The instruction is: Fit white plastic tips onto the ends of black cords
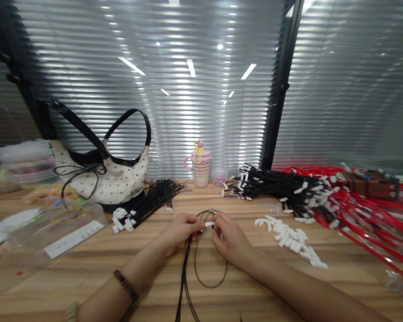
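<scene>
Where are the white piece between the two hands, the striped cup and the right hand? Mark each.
White piece (209,224): head view, middle of its visible length.
Striped cup (201,173): head view, banded body.
Right hand (233,239): head view, back of it.

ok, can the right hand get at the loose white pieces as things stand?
Likely yes: the white pieces lie close to the right hand, with wooden tabletop between. It's at a small white part, though.

Left hand (182,229), right hand (231,240) pinching white connector (208,224); black cords (184,268) on wooden table (157,288)
</scene>
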A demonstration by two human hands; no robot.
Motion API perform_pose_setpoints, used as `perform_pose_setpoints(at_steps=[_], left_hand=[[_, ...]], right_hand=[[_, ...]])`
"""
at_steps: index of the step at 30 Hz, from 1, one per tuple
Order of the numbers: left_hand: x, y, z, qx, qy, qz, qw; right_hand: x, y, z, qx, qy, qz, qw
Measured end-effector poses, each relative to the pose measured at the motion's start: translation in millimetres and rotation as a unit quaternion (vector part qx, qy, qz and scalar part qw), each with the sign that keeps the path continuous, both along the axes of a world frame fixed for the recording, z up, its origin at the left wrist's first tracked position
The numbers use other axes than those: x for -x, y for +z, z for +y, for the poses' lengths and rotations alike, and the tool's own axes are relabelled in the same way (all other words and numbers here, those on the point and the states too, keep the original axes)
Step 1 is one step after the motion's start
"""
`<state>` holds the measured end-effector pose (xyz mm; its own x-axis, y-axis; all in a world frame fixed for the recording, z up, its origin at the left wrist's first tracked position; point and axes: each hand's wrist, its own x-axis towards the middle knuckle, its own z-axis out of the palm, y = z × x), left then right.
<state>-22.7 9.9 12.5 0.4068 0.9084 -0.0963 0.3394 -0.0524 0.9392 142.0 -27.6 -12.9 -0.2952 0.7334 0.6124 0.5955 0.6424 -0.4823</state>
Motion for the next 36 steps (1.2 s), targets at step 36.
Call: perform_pose_setpoints(at_steps=[36], left_hand=[[0.0, 0.0, 0.4, 0.016, -0.004, -0.034, 0.999]], right_hand=[[1.0, 2.6, -3.2, -0.001, 0.021, 0.060, 0.998]])
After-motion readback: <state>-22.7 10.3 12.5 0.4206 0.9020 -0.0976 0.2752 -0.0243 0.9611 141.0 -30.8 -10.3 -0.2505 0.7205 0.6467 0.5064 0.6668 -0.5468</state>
